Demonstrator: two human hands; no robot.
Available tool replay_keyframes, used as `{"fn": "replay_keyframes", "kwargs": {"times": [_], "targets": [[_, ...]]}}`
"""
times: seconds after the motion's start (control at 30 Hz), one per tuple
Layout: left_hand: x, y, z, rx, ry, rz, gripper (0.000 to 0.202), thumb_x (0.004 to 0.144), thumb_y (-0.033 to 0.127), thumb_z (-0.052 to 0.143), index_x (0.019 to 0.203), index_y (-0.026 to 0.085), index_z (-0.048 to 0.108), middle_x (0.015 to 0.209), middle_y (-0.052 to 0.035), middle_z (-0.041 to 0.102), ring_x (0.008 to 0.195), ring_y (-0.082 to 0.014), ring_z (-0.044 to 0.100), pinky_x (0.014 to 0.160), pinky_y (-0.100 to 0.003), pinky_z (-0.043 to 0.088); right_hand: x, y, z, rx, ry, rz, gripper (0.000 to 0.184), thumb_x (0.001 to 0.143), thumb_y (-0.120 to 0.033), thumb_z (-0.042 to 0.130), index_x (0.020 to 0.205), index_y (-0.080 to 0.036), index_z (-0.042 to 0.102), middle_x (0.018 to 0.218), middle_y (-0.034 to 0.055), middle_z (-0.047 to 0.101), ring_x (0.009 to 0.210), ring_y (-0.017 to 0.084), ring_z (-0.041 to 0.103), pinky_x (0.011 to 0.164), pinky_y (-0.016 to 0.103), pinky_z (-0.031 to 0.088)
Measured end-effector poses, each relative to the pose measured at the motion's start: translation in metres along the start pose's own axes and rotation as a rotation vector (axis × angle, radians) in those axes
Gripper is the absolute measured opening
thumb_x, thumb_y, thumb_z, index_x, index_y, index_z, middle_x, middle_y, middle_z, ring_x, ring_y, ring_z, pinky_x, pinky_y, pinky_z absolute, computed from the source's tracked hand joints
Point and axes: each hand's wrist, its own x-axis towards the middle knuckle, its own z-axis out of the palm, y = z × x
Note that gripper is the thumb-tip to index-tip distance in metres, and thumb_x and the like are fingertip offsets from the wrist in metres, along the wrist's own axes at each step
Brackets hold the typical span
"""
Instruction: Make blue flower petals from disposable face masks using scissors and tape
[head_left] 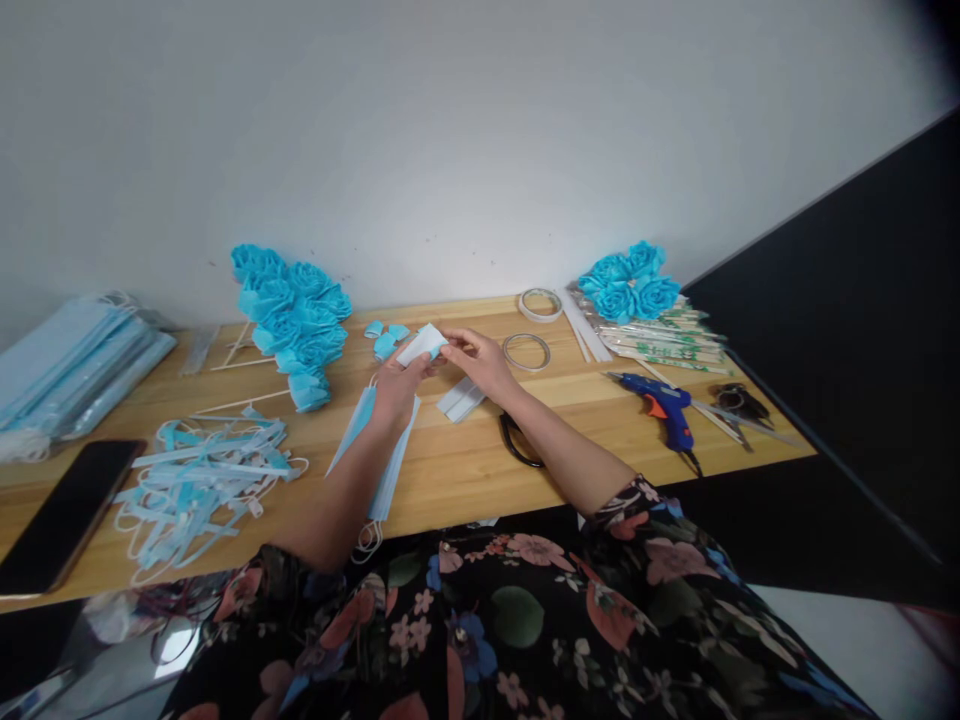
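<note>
Between my hands is a small white and light blue piece of face mask fabric (421, 345), held above the middle of the table. My left hand (397, 385) is closed on its lower left side, thumb on top. My right hand (480, 358) pinches its right edge with thumb and fingers. Several cut blue petal pieces (385, 345) lie just behind my left hand. Under my left forearm rests a pleated blue face mask (390, 475) with ear loops. A folded white strip of fabric (460, 400) lies below my right hand.
Blue fabric flowers (292, 310) stand at the back left, more flowers (630, 282) at right. Stacked masks (75, 360), cut scraps (210, 480) and a phone (67, 510) lie left. Tape rolls (540, 305), a blue glue gun (660, 400) and scissors (739, 405) are right.
</note>
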Motion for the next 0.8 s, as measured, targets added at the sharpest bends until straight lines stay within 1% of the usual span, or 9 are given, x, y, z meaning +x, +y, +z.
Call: {"fn": "replay_keyframes", "kwargs": {"times": [0.1, 0.2, 0.3, 0.43, 0.53, 0.67, 0.8], "targets": [[-0.0012, -0.0002, 0.0006, 0.015, -0.034, 0.002, 0.048, 0.064, 0.035, 0.086, 0.106, 0.017, 0.073, 0.092, -0.0055, 0.077, 0.08, -0.0197, 0.073, 0.072, -0.03, 0.054, 0.0003, 0.0029, 0.0005, 0.008, -0.001, 0.023, 0.03, 0.082, -0.047, 0.068, 0.093, -0.02, 0.072, 0.082, 0.0014, 0.073, 0.073, 0.016, 0.065, 0.072, 0.03, 0.051], [-0.0016, 0.0, 0.0012, 0.018, -0.035, -0.002, 0.049, 0.064, 0.036, 0.086, 0.107, 0.017, 0.072, 0.093, -0.0057, 0.077, 0.079, -0.0189, 0.072, 0.072, -0.03, 0.053, -0.0002, 0.0015, 0.0004, 0.009, 0.012, 0.024, 0.026, 0.082, -0.046, 0.066, 0.085, -0.02, 0.069, 0.078, 0.0, 0.071, 0.07, 0.015, 0.062, 0.069, 0.028, 0.049], [-0.0009, -0.0004, 0.0006, 0.029, -0.002, -0.022, 0.045, 0.064, 0.038, 0.086, 0.101, 0.015, 0.073, 0.09, -0.006, 0.076, 0.071, -0.0151, 0.068, 0.066, -0.027, 0.05, -0.0007, -0.0018, -0.0002, -0.01, 0.041, 0.011, 0.026, 0.082, -0.045, 0.065, 0.085, -0.02, 0.069, 0.08, -0.0002, 0.071, 0.071, 0.014, 0.06, 0.069, 0.027, 0.047], [0.0012, -0.0021, -0.0016, 0.112, 0.038, -0.052, 0.035, 0.066, 0.043, 0.085, 0.08, 0.014, 0.072, 0.073, -0.0045, 0.072, 0.055, -0.0094, 0.056, 0.052, -0.023, 0.039, -0.0007, -0.0044, -0.0011, 0.001, 0.062, 0.001, 0.027, 0.083, -0.046, 0.064, 0.086, -0.02, 0.068, 0.085, 0.0002, 0.07, 0.075, 0.015, 0.059, 0.074, 0.027, 0.046], [0.0024, -0.0029, -0.0031, 0.166, 0.068, -0.023, 0.034, 0.068, 0.045, 0.083, 0.068, 0.015, 0.068, 0.063, -0.0018, 0.067, 0.05, -0.0078, 0.05, 0.049, -0.023, 0.034, -0.0008, -0.0048, -0.0014, 0.017, 0.074, -0.007, 0.027, 0.084, -0.046, 0.063, 0.086, -0.019, 0.067, 0.083, -0.0004, 0.068, 0.074, 0.014, 0.058, 0.074, 0.027, 0.045], [0.0027, -0.0022, -0.0043, 0.181, 0.082, 0.017, 0.031, 0.069, 0.045, 0.081, 0.067, 0.017, 0.068, 0.062, -0.0005, 0.066, 0.051, -0.0084, 0.05, 0.05, -0.023, 0.036, -0.0011, -0.0046, -0.0014, 0.031, 0.069, 0.005, 0.027, 0.084, -0.047, 0.063, 0.086, -0.02, 0.066, 0.082, -0.0009, 0.067, 0.075, 0.014, 0.057, 0.074, 0.026, 0.045], [0.0015, -0.0008, -0.003, 0.194, 0.088, 0.019, 0.029, 0.069, 0.043, 0.081, 0.068, 0.017, 0.069, 0.061, -0.0001, 0.065, 0.051, -0.0087, 0.051, 0.05, -0.023, 0.036, -0.0007, -0.002, -0.0006, 0.087, 0.004, 0.012, 0.03, 0.083, -0.049, 0.065, 0.092, -0.02, 0.066, 0.085, -0.0013, 0.066, 0.077, 0.013, 0.056, 0.073, 0.025, 0.044]]}}
